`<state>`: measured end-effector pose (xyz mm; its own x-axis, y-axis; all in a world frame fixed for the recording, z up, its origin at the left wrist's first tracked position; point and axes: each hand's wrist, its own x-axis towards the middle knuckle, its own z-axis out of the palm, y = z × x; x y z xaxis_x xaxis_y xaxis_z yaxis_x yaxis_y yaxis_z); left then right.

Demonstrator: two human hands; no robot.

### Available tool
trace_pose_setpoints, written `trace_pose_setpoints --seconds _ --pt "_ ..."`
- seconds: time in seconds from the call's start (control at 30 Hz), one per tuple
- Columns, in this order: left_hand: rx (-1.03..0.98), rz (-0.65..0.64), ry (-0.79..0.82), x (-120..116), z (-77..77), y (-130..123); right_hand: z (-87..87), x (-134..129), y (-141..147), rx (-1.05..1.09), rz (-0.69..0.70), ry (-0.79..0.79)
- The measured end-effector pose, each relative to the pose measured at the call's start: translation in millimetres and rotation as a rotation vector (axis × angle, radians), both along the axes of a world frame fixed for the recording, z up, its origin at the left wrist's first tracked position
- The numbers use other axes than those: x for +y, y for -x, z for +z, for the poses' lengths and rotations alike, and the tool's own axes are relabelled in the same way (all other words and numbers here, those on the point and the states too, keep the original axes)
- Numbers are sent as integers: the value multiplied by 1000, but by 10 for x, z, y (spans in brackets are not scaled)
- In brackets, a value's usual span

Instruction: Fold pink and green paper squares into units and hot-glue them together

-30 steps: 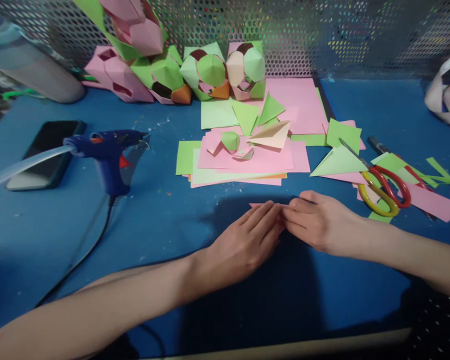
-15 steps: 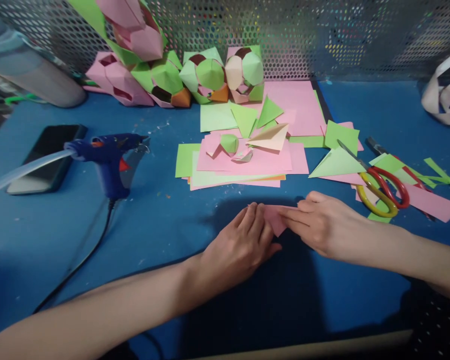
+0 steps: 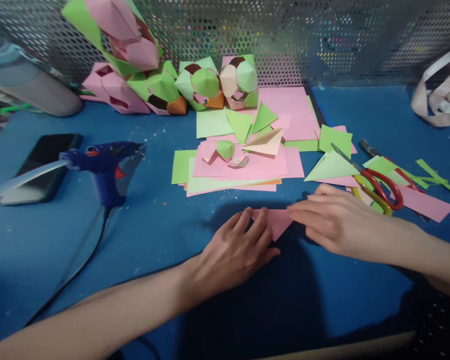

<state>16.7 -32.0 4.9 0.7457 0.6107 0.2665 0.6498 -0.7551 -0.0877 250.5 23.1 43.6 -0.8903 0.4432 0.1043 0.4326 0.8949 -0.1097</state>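
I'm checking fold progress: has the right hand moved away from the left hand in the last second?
Yes. The right hand slid rightward toward the scissors, exposing more of the pink paper beside the left hand.

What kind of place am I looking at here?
Probably a paper-craft workbench: a blue table strewn with pink and green paper sheets, folded paper models along the back, a glue gun and scissors.
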Motion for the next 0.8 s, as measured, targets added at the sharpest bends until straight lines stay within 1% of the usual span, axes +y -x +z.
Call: trace_pose_setpoints --seconds 0.03,0.1,0.17,0.23,0.3,0.37,0.47,0.6,0.7,0.8 --pt "5 -4 -5 5 -2 -7 -45 -13 50 -2 0 0" --pt "16 -15 -11 18 -6 -19 -143 -51 141 -20 56 -31" --pt "29 -12 -14 24 -7 -24 -218 -96 187 -76 79 -107" --pt "45 0 -17 13 -7 -23 -236 -144 180 -159 93 -187" --pt "40 20 -31 -16 -6 -15 -204 -189 137 -232 100 -244" --pt "28 47 -48 -52 -4 -4 -152 -230 81 -278 78 -264" --pt "31 95 -82 -80 11 13 -93 -271 0 -347 32 -257" --pt "39 122 -120 -37 59 35 -49 -268 -77 -460 -1 -251" --pt "36 143 -72 26 99 69 -7 -221 -85 -458 -20 -234" --pt "-10 156 35 76 113 108 27 -145 -48 -363 -79 -184"
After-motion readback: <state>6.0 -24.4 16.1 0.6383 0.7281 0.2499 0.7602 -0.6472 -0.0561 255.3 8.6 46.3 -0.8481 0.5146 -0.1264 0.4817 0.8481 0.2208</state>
